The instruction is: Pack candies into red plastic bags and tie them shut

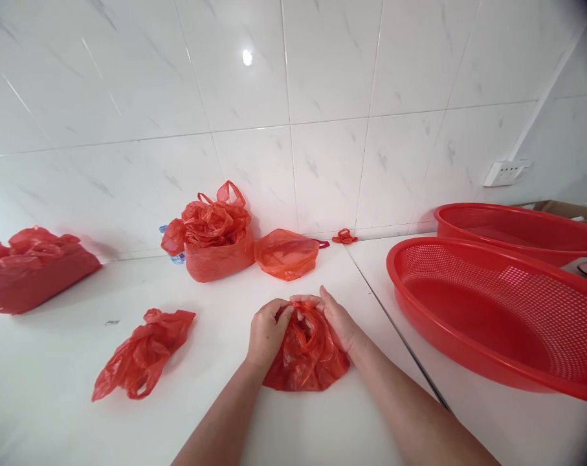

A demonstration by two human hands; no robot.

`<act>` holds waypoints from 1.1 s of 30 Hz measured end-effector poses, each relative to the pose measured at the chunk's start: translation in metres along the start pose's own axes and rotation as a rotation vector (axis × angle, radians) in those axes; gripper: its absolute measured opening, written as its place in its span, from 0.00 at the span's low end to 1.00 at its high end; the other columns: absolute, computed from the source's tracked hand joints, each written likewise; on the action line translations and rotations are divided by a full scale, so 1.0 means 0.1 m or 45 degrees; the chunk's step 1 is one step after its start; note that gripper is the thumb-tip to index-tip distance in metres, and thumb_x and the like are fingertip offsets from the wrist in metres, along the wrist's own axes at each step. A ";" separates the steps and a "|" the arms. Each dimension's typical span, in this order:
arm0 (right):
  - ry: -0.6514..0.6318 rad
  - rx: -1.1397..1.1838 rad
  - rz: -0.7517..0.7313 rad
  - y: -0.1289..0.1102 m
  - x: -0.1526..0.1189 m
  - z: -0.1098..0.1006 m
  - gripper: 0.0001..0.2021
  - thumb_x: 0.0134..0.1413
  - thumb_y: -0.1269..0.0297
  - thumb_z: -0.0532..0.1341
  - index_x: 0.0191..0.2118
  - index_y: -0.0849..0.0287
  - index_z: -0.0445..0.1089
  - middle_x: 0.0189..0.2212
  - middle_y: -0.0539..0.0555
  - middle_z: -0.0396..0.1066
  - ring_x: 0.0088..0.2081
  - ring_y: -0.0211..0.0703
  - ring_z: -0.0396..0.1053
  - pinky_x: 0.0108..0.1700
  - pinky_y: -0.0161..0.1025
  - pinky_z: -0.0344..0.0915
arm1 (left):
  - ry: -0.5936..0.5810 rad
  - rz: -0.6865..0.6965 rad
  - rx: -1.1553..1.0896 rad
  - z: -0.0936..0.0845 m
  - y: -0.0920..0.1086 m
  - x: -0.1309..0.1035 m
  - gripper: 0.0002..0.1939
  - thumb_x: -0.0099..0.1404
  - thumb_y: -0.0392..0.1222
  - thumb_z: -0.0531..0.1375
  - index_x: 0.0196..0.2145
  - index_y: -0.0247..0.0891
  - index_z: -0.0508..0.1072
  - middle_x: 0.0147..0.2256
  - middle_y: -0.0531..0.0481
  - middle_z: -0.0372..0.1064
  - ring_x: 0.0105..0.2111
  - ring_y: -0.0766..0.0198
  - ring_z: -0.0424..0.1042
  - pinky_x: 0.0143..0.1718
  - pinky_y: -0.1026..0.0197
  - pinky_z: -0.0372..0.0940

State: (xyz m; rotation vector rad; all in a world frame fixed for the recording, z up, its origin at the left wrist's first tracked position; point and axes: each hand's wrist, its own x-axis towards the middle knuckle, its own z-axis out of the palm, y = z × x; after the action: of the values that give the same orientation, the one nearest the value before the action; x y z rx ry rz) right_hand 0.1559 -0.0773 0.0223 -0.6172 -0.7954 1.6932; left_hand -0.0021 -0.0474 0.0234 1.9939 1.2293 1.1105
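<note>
A crumpled red plastic bag (305,362) lies on the white table in front of me, its gathered top between my hands. My left hand (270,330) pinches the bag's upper edge between thumb and fingers. On the other side, my right hand (336,318) cups the bag, its thumb raised and its fingers curled behind and partly inside the gathered plastic. The bag's folds hide some of these fingertips. To the left, apart from both hands, another crumpled red plastic bag (145,353) lies loose.
Against the tiled wall stand a red bag stuffed with plastic bags (219,255), a puffed red bag (288,254) and a small red scrap (345,236). A full red bag (35,278) sits far left. Red perforated basket (472,362) and red basin (516,236) occupy the right.
</note>
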 end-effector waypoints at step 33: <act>0.380 -0.453 -0.254 -0.06 0.05 -0.12 0.14 0.48 0.59 0.59 0.40 0.57 0.73 0.38 0.54 0.74 0.40 0.45 0.70 0.45 0.42 0.64 | 0.018 0.196 0.042 0.06 -0.06 -0.01 0.05 0.61 0.39 0.56 0.31 0.43 0.72 0.31 0.52 0.70 0.33 0.61 0.68 0.37 0.58 0.61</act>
State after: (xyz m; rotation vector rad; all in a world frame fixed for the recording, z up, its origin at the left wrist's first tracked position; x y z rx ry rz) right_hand 0.1669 -0.0698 0.0192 -0.9762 -0.9138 1.2496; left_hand -0.0004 -0.0462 0.0154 2.1390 1.1233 1.1859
